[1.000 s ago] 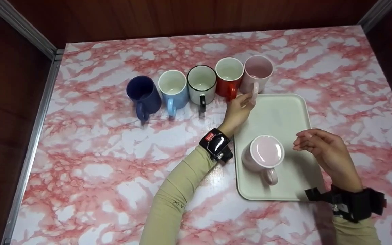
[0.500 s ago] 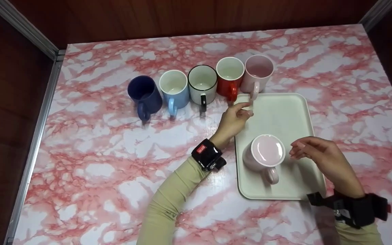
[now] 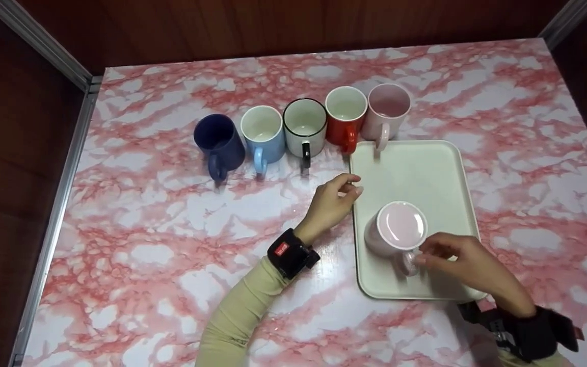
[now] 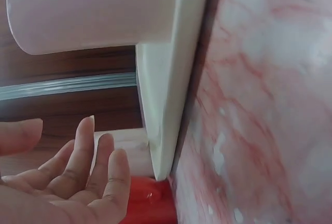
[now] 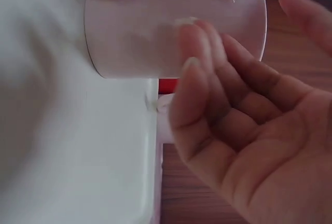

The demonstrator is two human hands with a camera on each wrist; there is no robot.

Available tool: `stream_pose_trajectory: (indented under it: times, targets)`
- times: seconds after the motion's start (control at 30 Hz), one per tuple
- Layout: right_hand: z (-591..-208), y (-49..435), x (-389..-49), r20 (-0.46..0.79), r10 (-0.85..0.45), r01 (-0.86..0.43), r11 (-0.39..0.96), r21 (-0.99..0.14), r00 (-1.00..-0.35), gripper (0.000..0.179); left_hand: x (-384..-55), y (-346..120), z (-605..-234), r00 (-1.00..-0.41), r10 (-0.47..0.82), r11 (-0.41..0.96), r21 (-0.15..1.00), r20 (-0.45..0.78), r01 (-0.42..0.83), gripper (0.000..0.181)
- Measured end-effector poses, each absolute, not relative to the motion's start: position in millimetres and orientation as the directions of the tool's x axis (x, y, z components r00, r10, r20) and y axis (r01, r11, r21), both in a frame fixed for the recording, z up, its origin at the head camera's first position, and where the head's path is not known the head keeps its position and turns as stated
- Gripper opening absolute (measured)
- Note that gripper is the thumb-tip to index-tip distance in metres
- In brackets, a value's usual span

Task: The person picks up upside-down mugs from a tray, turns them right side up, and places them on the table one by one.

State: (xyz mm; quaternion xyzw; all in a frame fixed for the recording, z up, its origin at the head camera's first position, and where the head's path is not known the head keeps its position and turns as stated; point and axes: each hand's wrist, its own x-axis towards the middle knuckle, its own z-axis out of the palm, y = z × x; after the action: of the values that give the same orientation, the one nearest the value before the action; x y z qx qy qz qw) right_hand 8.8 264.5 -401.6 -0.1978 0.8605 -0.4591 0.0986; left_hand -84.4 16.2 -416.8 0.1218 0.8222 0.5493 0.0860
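Note:
A pink mug stands bottom up on the near half of a cream tray, its handle toward the person. Right at that handle are the fingertips of my right hand. In the right wrist view, this hand's fingers are loosely bent beside the mug wall, the thumb apart, gripping nothing. My left hand hovers by the tray's left edge with relaxed fingers and holds nothing. Behind the tray's far edge, a second pink mug sits upright, its handle reaching over the rim.
Left of the upright pink mug, a row continues with a red mug, a white mug with black rim and handle, a light blue mug and a dark blue mug. Brown panels surround the marbled table.
My left hand has drawn back from the upright pink mug's handle toward the near left. My right hand has come down and left to the upturned mug's handle. The mugs have stayed put.

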Motion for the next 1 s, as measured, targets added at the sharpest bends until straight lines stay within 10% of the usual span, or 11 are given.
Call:
stream_pose_trajectory:
  times: [0.5, 1.0]
  targets:
    - [-410.8, 241.7, 18.6, 0.080, -0.458, -0.354, 0.552, -0.755, -0.886, 0.019, -57.8, 5.7, -424.0, -0.944, 0.330, 0.344, 0.933, -0.017, 0.104, 0.022]
    - [-407.7, 225.1, 20.0, 0.233, -0.198, -0.296, 0.785, -0.544, -0.952, 0.016, -43.2, -3.2, -424.5, -0.906, 0.416, 0.295, 0.954, -0.081, 0.050, 0.018]
